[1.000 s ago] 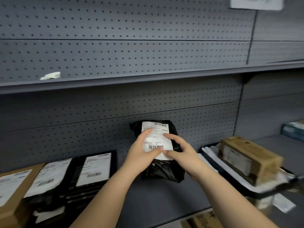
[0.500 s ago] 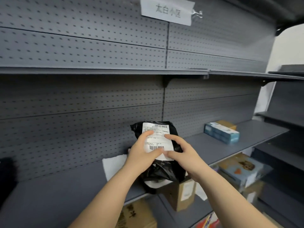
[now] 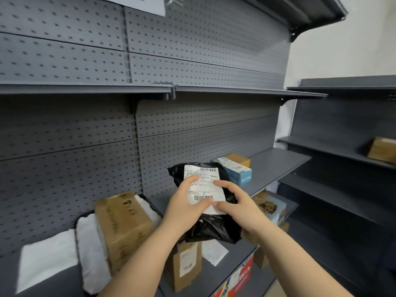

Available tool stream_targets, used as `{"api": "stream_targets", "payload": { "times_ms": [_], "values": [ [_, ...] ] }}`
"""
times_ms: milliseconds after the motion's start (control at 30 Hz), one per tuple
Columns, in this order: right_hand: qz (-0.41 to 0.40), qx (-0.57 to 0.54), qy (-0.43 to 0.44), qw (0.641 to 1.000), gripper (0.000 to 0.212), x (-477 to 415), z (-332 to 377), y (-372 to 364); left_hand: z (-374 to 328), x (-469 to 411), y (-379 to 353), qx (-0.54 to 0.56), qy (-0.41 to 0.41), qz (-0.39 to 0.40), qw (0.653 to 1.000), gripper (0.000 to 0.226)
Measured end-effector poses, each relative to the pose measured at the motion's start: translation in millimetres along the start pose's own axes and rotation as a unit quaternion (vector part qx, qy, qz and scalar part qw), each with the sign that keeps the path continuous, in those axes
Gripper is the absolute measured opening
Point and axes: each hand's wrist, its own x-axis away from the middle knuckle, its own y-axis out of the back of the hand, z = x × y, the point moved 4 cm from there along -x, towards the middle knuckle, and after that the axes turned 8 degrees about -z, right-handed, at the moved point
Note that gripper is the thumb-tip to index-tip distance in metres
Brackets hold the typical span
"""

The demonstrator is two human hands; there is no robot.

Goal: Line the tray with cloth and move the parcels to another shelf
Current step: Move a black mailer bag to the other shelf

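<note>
I hold a black plastic parcel (image 3: 214, 228) with a white shipping label in front of the shelves. My left hand (image 3: 184, 207) grips its left side, thumb on the label. My right hand (image 3: 233, 203) grips the right side, fingers on the label. To the lower left a brown cardboard box (image 3: 122, 224) sits on white cloth (image 3: 92, 249) lining a dark tray. More white cloth (image 3: 45, 262) lies left of it on the shelf.
A blue box and an orange-brown box (image 3: 234, 168) stand on the grey shelf (image 3: 278, 166) behind the parcel. Cardboard boxes (image 3: 186, 264) and colourful cartons fill the lower shelf. Another shelving unit at right holds a brown box (image 3: 382, 150). Pegboard backs the shelves.
The view has swung right along the shelves while both hands kept the black parcel. The tray with the brown box now sits at lower left; the side shelving has come into view.
</note>
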Motion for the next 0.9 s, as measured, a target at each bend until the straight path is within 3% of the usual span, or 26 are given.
{"api": "stream_targets", "payload": {
  "times_ms": [600, 900],
  "values": [
    [-0.048, -0.025, -0.037, 0.998, 0.046, -209.8, -93.7, 143.0, 9.7, -196.7, -203.9, 0.041, 0.020, 0.014, 0.999, 0.060],
    [-0.006, -0.047, -0.030, 0.998, 0.046, -295.6, -135.7, 207.6, 3.5, -260.1, -286.1, 0.014, 0.014, -0.017, 1.000, 0.061]
  ]
}}
